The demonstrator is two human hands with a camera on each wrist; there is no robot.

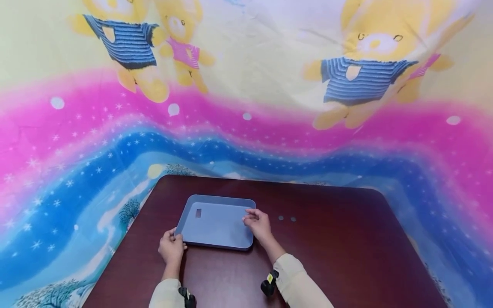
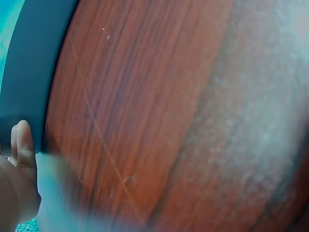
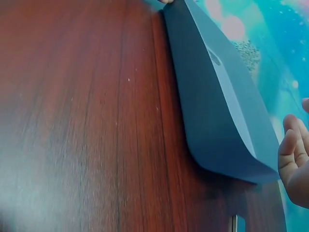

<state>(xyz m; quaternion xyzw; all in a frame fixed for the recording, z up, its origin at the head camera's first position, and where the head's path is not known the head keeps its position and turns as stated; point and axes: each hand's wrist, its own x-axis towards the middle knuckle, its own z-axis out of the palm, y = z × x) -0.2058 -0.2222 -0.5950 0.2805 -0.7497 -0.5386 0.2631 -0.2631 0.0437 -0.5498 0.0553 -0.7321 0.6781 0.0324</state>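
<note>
A grey-blue rectangular tray [image 1: 219, 233] lies on the dark red-brown table. My left hand [image 1: 171, 247] grips its near left corner; in the left wrist view, a finger of that hand [image 2: 21, 179] lies along the tray's outer wall [image 2: 36, 63]. Over the tray's right rim hovers my right hand [image 1: 259, 224], its fingers loosely bent and no object visible between them. The right wrist view shows this hand [image 3: 295, 164] just beyond the tray's corner [image 3: 217, 150]. Inside the tray, towards the far left, is a small brownish rectangular piece [image 1: 198, 213].
Two small round dark discs [image 1: 286, 218], like coins, lie on the table [image 1: 339, 252] right of the tray. A small light piece with a metallic edge [image 3: 238, 224] shows at the bottom of the right wrist view. Behind the table hangs a bear-printed cloth [image 1: 246, 137].
</note>
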